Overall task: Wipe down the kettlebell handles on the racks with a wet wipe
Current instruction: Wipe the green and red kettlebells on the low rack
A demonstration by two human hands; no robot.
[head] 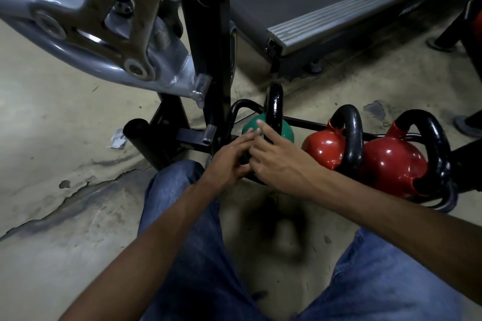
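Kettlebell handle (275,103) beside black machine upright (208,60)

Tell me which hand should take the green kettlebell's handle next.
Probably right. The right hand has a fingertip up beside the black handle of the green kettlebell. The left hand sits lower, by the bell's base and the rack bar. No wipe shows in either hand.

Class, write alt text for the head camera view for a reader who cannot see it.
A person's left hand and right hand meet at a green kettlebell on a low black rack, no wipe visible. Two red kettlebells sit to its right.
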